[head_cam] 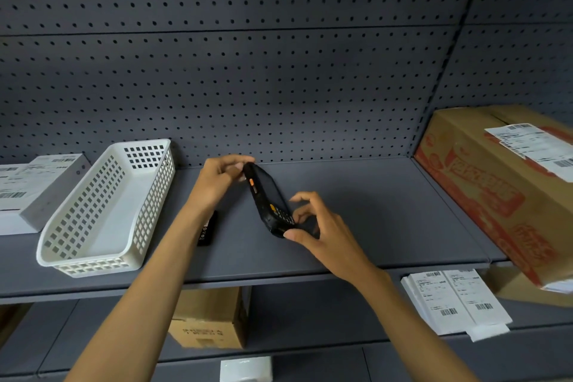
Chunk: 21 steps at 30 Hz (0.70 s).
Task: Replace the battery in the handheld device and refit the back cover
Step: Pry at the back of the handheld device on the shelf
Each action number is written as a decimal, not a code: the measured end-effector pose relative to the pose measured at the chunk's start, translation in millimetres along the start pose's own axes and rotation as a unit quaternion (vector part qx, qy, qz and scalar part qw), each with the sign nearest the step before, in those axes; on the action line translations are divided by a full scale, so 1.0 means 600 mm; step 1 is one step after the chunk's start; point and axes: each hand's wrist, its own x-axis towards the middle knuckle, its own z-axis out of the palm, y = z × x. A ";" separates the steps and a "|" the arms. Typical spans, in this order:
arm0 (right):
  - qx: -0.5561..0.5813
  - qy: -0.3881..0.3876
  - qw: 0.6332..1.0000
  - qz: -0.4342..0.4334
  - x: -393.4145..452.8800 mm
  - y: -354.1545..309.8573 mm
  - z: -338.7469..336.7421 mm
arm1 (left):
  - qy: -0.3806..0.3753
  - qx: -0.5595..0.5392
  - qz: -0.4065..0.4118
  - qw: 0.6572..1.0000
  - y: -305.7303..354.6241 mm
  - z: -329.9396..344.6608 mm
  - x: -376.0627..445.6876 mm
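Shelf (356, 202): one handheld device (269, 200), two hands (217, 180)

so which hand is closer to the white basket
Left. The left hand grips the handheld device's top end just right of the white basket; the right hand, at its lower end, is farther right.

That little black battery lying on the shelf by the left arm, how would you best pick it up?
Pinch the battery across its two long edges, from above. It lies flat on the shelf, a slim bar pointing away from the viewer. The left forearm partly covers it, so come from its right side, which is open shelf.
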 end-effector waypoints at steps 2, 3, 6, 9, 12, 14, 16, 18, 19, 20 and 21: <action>0.029 0.012 0.999 0.007 0.000 0.004 0.000 | 0.006 -0.021 -0.004 1.000 0.000 0.000 -0.004; 0.042 0.017 0.999 0.008 0.001 0.004 0.000 | 0.008 -0.028 -0.004 1.000 0.000 0.001 -0.006; 0.073 0.030 0.997 0.009 0.002 -0.001 0.000 | 0.020 -0.041 -0.003 0.999 -0.004 0.008 -0.008; 0.103 0.035 0.994 0.019 0.003 -0.006 0.001 | 0.036 -0.050 -0.019 0.998 -0.009 0.020 -0.008; 0.113 0.020 0.993 0.022 0.004 -0.011 0.001 | 0.041 -0.086 -0.050 0.994 -0.010 0.037 -0.008; 0.115 0.011 0.993 0.024 0.004 -0.012 0.000 | 0.037 -0.086 -0.068 0.993 -0.009 0.044 -0.005; 0.116 0.002 0.993 0.029 0.006 -0.012 -0.004 | 0.028 -0.072 -0.073 0.994 -0.010 0.045 0.000; 0.110 -0.010 0.993 0.040 0.010 -0.013 -0.012 | 0.025 -0.059 -0.067 0.996 -0.010 0.045 0.006; 0.103 -0.016 0.994 0.044 0.013 -0.013 -0.015 | 0.026 -0.050 -0.065 0.996 -0.010 0.046 0.009; 0.095 -0.020 0.994 0.046 0.016 -0.014 -0.018 | 0.028 -0.040 -0.062 0.997 -0.009 0.047 0.012; 0.083 -0.020 0.995 0.046 0.018 -0.014 -0.020 | 0.029 -0.030 -0.057 0.997 -0.008 0.049 0.013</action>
